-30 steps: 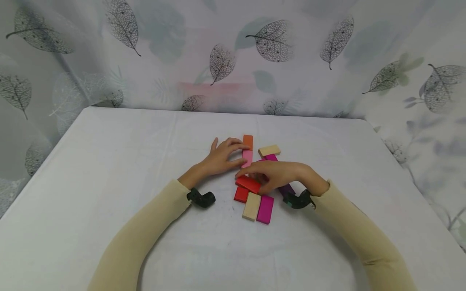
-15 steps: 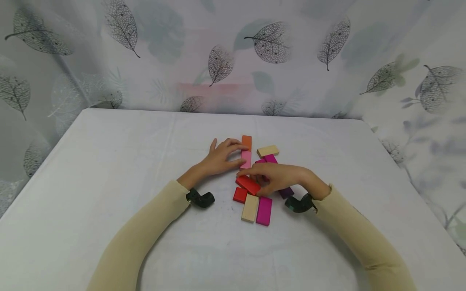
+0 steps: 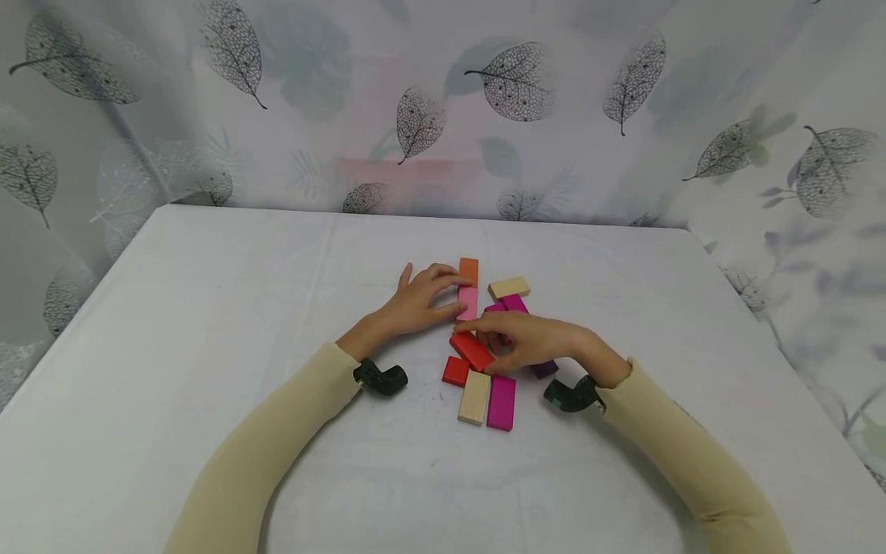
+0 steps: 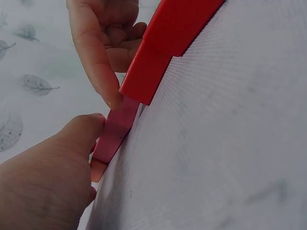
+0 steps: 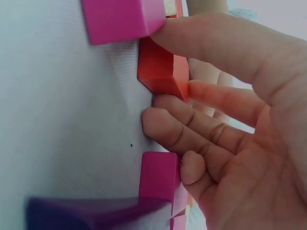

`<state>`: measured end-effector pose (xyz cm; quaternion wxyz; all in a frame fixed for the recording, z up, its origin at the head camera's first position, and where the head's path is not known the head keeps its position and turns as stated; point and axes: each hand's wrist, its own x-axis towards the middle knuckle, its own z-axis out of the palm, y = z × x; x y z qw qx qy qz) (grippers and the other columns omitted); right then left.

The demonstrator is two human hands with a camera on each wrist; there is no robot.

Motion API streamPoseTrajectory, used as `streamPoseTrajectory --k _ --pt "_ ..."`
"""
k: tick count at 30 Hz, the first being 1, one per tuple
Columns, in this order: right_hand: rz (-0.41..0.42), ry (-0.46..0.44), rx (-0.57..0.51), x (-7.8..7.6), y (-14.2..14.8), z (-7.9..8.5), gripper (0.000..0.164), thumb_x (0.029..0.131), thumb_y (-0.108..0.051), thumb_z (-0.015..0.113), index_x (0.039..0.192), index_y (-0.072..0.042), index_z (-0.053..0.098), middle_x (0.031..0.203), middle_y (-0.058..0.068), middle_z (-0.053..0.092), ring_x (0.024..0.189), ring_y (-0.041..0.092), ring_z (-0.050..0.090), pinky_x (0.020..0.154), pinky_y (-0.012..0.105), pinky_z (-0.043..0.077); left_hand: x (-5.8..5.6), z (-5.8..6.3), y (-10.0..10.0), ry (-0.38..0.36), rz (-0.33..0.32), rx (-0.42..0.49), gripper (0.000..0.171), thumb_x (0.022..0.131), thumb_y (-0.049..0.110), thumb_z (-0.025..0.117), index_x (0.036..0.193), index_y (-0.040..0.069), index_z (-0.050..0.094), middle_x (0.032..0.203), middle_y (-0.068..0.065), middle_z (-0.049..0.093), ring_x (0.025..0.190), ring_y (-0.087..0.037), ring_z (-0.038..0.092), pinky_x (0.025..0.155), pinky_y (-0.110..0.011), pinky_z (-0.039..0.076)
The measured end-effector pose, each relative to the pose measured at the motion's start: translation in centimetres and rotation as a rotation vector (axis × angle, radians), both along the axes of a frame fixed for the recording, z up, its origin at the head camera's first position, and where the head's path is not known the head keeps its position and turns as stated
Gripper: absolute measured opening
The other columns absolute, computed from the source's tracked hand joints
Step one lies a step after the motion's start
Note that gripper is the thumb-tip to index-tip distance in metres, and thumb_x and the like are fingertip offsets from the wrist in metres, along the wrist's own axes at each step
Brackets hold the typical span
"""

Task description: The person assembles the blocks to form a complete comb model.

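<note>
Since the white table (image 3: 388,481) looks slick enough for blocks to slide, I'd watch the hands: right hand (image 3: 533,338) has thumb and index clamped on the long red block (image 3: 472,352), left hand (image 3: 418,301) sits just beyond that block touching the pink block (image 3: 467,303), can't tell if it's pinching. A light touch there means a bump from the red one could skew the row. Twisting red might also shove the beige block (image 3: 474,398) and second red block (image 3: 455,372) on its near side.
</note>
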<state>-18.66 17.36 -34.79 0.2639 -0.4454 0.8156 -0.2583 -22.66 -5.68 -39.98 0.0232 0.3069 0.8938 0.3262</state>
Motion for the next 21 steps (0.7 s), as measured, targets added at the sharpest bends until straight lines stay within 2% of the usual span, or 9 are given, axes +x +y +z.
streamPoseTrajectory --k 21 --pt "-0.081 0.006 -0.018 0.64 -0.19 -0.14 0.06 0.084 -0.019 0.076 0.136 -0.006 0.05 0.089 0.001 0.057 0.081 0.016 0.055 0.069 0.027 0.047 -0.03 0.0 -0.17 -0.013 -0.012 -0.011 0.045 0.096 0.037 0.061 0.138 0.022 0.056 0.143 -0.006 0.045 0.137 -0.022 0.038 0.114 -0.062 -0.005"
